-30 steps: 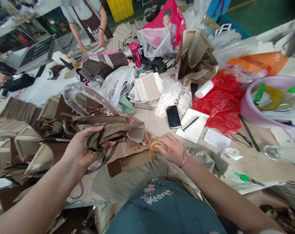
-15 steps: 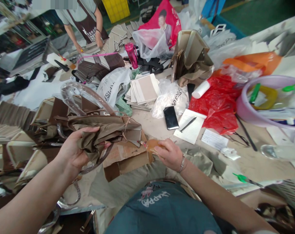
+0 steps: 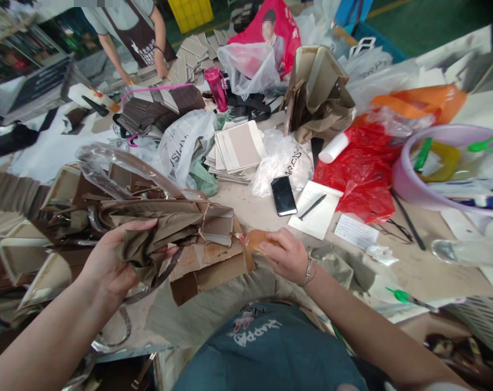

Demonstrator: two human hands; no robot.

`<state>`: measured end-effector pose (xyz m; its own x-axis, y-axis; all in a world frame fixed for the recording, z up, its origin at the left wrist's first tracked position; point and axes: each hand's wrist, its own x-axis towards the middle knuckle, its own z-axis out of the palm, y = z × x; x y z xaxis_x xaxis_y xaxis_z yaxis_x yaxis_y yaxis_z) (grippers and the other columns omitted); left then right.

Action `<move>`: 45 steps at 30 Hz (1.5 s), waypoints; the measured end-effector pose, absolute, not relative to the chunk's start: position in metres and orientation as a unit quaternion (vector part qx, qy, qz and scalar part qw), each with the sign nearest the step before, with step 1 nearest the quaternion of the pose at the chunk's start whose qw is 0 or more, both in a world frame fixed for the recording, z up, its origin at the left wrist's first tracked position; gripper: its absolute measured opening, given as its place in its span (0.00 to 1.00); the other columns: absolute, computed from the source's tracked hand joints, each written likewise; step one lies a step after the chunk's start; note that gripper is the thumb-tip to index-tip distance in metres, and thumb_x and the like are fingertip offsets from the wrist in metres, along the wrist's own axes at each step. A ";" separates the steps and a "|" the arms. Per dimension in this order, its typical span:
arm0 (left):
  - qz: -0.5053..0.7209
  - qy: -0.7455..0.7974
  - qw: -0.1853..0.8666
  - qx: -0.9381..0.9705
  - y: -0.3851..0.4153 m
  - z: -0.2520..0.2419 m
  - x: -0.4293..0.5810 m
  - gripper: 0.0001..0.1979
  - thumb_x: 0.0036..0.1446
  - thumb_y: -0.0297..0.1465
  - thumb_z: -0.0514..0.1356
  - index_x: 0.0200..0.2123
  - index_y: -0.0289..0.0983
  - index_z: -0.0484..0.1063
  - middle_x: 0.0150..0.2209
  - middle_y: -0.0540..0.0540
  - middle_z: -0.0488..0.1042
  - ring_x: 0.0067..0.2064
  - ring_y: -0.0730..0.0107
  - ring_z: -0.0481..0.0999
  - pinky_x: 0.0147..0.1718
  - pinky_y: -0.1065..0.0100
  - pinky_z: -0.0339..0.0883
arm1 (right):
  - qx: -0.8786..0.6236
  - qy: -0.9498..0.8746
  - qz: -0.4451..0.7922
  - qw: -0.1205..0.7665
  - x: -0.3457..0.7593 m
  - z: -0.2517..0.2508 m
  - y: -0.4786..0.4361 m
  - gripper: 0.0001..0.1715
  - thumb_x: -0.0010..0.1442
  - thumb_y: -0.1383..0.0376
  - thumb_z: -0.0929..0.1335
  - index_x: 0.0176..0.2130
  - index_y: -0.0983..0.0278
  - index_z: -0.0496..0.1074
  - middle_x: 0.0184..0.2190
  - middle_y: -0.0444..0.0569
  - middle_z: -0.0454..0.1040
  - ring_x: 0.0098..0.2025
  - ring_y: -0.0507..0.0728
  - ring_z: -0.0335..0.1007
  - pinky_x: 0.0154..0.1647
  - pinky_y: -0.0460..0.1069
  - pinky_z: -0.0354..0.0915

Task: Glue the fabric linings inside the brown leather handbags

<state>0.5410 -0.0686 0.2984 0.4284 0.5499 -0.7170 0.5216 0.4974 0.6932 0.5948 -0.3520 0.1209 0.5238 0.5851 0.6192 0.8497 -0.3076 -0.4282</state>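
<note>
My left hand (image 3: 110,263) is closed around bunched olive-brown lining fabric (image 3: 143,255), which comes out of a brown handbag (image 3: 120,209) lying on its side on the table. Plastic wrap covers the bag's handle (image 3: 149,171). In my right hand (image 3: 288,255) is a small amber squeeze bottle (image 3: 254,239), held level. Its narrow reddish tip points left, close to the stiff grey-brown end panel (image 3: 217,225) of the bag; whether they touch I cannot tell. Beneath the bottle and bag lies a torn cardboard box (image 3: 209,269).
Ahead are a phone (image 3: 284,196), a notepad (image 3: 307,217) with a pen, and stacked panels (image 3: 240,146). A purple basin (image 3: 401,168) and a red plastic bag (image 3: 364,168) lie right. More bag bodies (image 3: 22,247) crowd the left. A co-worker (image 3: 136,38) stands across the table.
My left hand and the lining have shifted slightly left and down in view. The bottle stays near the bag's end panel. The whole view has drifted a little.
</note>
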 end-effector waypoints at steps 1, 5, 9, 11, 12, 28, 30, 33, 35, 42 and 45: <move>0.007 0.534 0.681 0.500 -0.069 0.299 0.541 0.12 0.50 0.21 0.55 0.38 0.32 0.73 0.28 0.39 0.81 0.20 0.60 0.77 0.17 0.63 0.76 | -0.785 -0.449 -0.175 0.389 0.596 0.121 -0.353 0.06 0.59 0.70 0.66 0.38 0.61 0.71 0.38 0.51 0.69 0.37 0.56 0.64 0.35 0.51 0.66; 0.015 0.533 0.683 0.499 -0.071 0.300 0.542 0.10 0.49 0.20 0.55 0.35 0.28 0.73 0.26 0.38 0.80 0.20 0.59 0.77 0.17 0.61 0.76 | -0.769 -0.456 -0.132 0.428 0.596 0.118 -0.352 0.05 0.60 0.68 0.66 0.39 0.61 0.70 0.37 0.52 0.69 0.37 0.56 0.65 0.35 0.51 0.67; 0.015 0.511 0.695 0.505 -0.071 0.299 0.544 0.09 0.48 0.19 0.55 0.33 0.27 0.74 0.27 0.37 0.80 0.21 0.58 0.78 0.18 0.62 0.76 | -0.772 -0.455 -0.119 0.428 0.596 0.110 -0.349 0.06 0.60 0.68 0.66 0.41 0.62 0.70 0.38 0.52 0.69 0.37 0.56 0.65 0.35 0.51 0.68; 0.014 0.513 0.695 0.503 -0.070 0.299 0.546 0.10 0.48 0.20 0.56 0.34 0.26 0.74 0.27 0.36 0.80 0.22 0.58 0.78 0.18 0.62 0.76 | -0.773 -0.441 -0.123 0.439 0.597 0.109 -0.347 0.08 0.61 0.68 0.66 0.43 0.62 0.69 0.39 0.53 0.69 0.38 0.57 0.66 0.36 0.51 0.69; 0.012 0.516 0.695 0.501 -0.069 0.299 0.546 0.10 0.48 0.20 0.56 0.34 0.26 0.74 0.27 0.35 0.80 0.21 0.58 0.78 0.18 0.62 0.76 | -0.773 -0.436 -0.126 0.444 0.599 0.110 -0.347 0.09 0.61 0.67 0.67 0.44 0.62 0.69 0.39 0.53 0.69 0.39 0.57 0.67 0.37 0.51 0.70; -0.004 0.509 0.702 0.498 -0.065 0.297 0.561 0.07 0.49 0.19 0.55 0.32 0.29 0.72 0.26 0.38 0.79 0.21 0.57 0.78 0.18 0.59 0.76 | -0.788 -0.372 -0.100 0.480 0.610 0.107 -0.347 0.08 0.60 0.65 0.68 0.42 0.62 0.69 0.36 0.51 0.69 0.37 0.56 0.69 0.37 0.52 0.71; -0.010 0.513 0.698 0.500 -0.066 0.297 0.562 0.07 0.50 0.20 0.55 0.31 0.29 0.72 0.25 0.38 0.79 0.20 0.58 0.77 0.17 0.60 0.75 | -0.786 -0.364 -0.079 0.494 0.608 0.105 -0.347 0.08 0.61 0.65 0.68 0.42 0.62 0.69 0.36 0.51 0.69 0.37 0.56 0.69 0.37 0.52 0.71; -0.010 0.517 0.690 0.507 -0.066 0.296 0.563 0.07 0.51 0.21 0.55 0.31 0.32 0.72 0.24 0.39 0.79 0.19 0.59 0.77 0.18 0.62 0.76 | -0.787 -0.350 -0.109 0.496 0.616 0.102 -0.345 0.08 0.61 0.65 0.68 0.43 0.61 0.69 0.36 0.50 0.70 0.38 0.57 0.69 0.37 0.53 0.72; -0.009 0.510 0.693 0.510 -0.066 0.295 0.563 0.07 0.51 0.21 0.56 0.32 0.32 0.72 0.26 0.39 0.79 0.21 0.58 0.78 0.20 0.61 0.77 | -0.786 -0.344 -0.145 0.493 0.625 0.100 -0.342 0.09 0.60 0.65 0.69 0.43 0.60 0.68 0.36 0.50 0.70 0.38 0.57 0.69 0.37 0.53 0.72; -0.017 0.496 0.706 0.505 -0.064 0.295 0.567 0.09 0.49 0.19 0.55 0.34 0.28 0.72 0.27 0.36 0.79 0.22 0.57 0.78 0.21 0.60 0.77 | -0.786 -0.343 -0.123 0.499 0.626 0.095 -0.344 0.09 0.60 0.65 0.68 0.43 0.60 0.69 0.36 0.50 0.70 0.39 0.57 0.69 0.37 0.53 0.72; -0.002 0.484 0.715 0.504 -0.064 0.294 0.570 0.09 0.49 0.18 0.56 0.34 0.29 0.72 0.28 0.37 0.80 0.23 0.57 0.79 0.21 0.59 0.78 | -0.781 -0.357 -0.098 0.503 0.622 0.095 -0.346 0.08 0.60 0.65 0.68 0.42 0.61 0.69 0.36 0.50 0.70 0.38 0.57 0.69 0.37 0.53 0.72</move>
